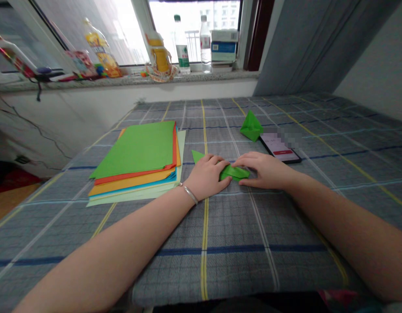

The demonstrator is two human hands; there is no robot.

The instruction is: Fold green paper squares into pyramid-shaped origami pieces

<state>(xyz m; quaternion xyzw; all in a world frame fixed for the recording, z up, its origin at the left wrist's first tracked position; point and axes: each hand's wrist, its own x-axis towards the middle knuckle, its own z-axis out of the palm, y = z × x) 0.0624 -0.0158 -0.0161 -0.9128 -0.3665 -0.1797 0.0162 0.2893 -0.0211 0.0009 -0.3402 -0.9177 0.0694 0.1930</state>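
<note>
A folded piece of green paper lies on the checked cloth, partly hidden under my fingers. My left hand wears a silver bracelet at the wrist and holds the paper down, its thumb along the near edge. One green point sticks out beyond its far side. From the right, my right hand has its fingertips and thumb around the paper's other end. A green folded paper shape stands farther back, beside a phone with a lit screen.
A stack of coloured paper sheets, green on top, lies to the left. The grey checked cloth covers the surface. Along the windowsill stand bottles, a yellow flask and boxes. A grey curtain hangs at right.
</note>
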